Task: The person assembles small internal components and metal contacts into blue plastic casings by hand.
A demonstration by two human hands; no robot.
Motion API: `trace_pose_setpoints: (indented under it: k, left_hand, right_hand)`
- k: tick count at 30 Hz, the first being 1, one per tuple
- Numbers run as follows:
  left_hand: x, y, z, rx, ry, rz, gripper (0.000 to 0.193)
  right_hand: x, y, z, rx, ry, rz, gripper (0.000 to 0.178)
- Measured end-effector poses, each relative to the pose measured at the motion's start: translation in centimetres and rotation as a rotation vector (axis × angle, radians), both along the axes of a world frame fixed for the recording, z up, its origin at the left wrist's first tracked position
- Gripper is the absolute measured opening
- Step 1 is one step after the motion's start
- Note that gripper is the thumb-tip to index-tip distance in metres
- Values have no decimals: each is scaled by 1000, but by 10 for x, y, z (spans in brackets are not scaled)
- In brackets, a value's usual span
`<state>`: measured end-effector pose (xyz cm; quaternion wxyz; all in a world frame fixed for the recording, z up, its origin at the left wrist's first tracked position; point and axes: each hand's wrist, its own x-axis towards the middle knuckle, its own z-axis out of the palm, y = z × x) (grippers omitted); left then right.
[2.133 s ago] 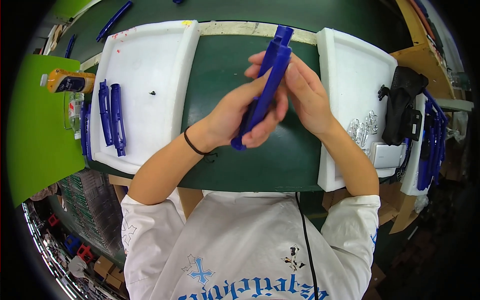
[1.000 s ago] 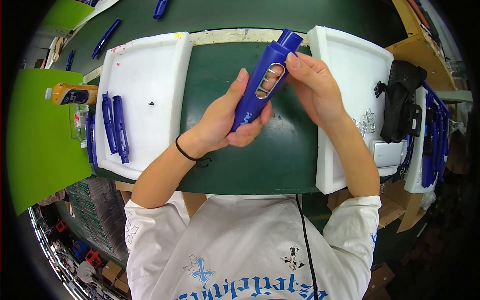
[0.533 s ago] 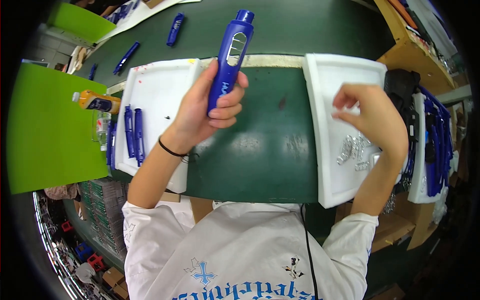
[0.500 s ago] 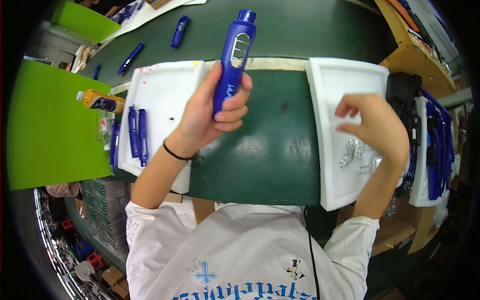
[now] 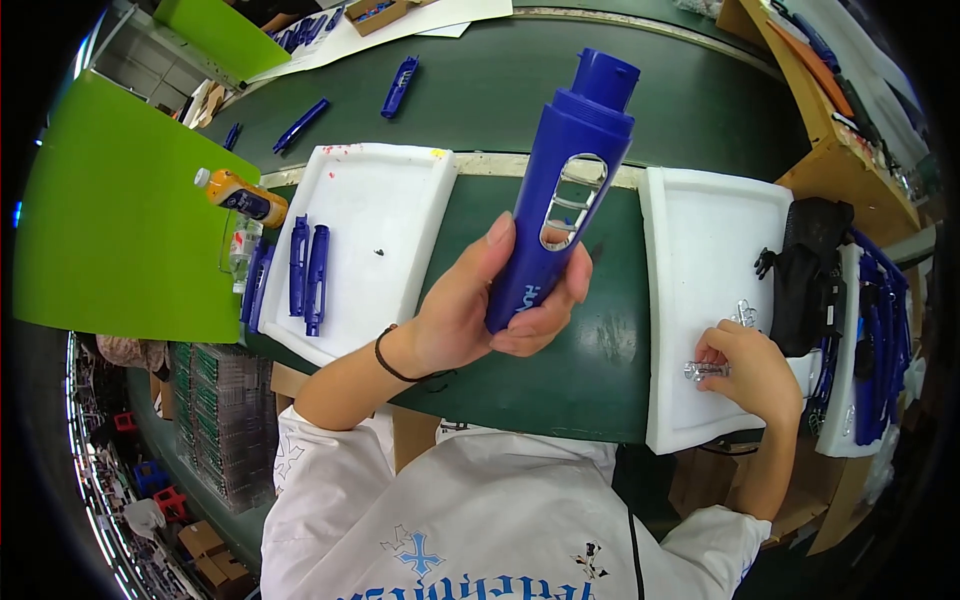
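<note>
My left hand (image 5: 455, 308) is wrapped round a blue plastic tube-shaped housing (image 5: 533, 195), held up at a tilt with its narrower end on top. An oval window in its side shows clear ribbed plastic inside. Over the right white foam tray (image 5: 658, 300), my right hand (image 5: 755, 372) has its fingers closed on a small clear plastic piece (image 5: 703, 371). More clear pieces (image 5: 744, 313) lie just beyond those fingers. In the left white foam tray (image 5: 400, 215) rest two slender blue housings (image 5: 317, 278), side by side.
Several blue parts (image 5: 301, 125) lie on the green table (image 5: 480, 90) farther off. An orange drink bottle (image 5: 240, 196) stands by a green partition (image 5: 110, 220). Right of the right tray are a black bag (image 5: 810, 270) and a tray of blue strips (image 5: 875, 340).
My right hand has come down into the right tray and closed on a clear piece. The blue housing in my left hand appears larger and nearer, and the view has shifted.
</note>
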<state>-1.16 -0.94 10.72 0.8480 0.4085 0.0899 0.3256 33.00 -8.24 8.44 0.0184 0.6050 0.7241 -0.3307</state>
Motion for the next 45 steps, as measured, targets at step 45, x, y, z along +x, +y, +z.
trace_pose_setpoints:
  k: [45]
  left_hand:
    - [-6, 35, -72, 69, 569, 233, 31]
  right_hand:
    - [-134, 84, -50, 520, 734, 33, 73]
